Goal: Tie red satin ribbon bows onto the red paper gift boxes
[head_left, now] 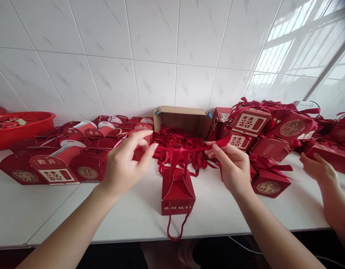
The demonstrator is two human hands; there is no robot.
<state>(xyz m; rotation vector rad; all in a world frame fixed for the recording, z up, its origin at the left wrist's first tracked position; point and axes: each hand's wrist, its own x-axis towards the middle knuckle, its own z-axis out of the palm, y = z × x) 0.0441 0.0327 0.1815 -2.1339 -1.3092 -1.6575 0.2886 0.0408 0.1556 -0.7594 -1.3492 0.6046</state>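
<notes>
A small dark red gift box [178,190] stands upright on the white table, gold characters along its front and a twisted cord handle [175,239] hanging over the table edge. Red satin ribbon [178,152] is looped through its top and stretches sideways between my hands. On the right side, my right hand [231,158] pinches the ribbon between thumb and fingers. My left hand [130,162] is at the ribbon's other side, which meets the thumb tip; the forefinger is raised apart from the thumb, and the other fingers are partly hidden.
Behind the box, a cardboard carton [183,116] spills loose red ribbons [179,138]. Rows of red boxes [56,170] stand left, beside a red basin [46,121]. Ribboned boxes [249,121] are piled right. Another person's hand [319,170] is by boxes at far right.
</notes>
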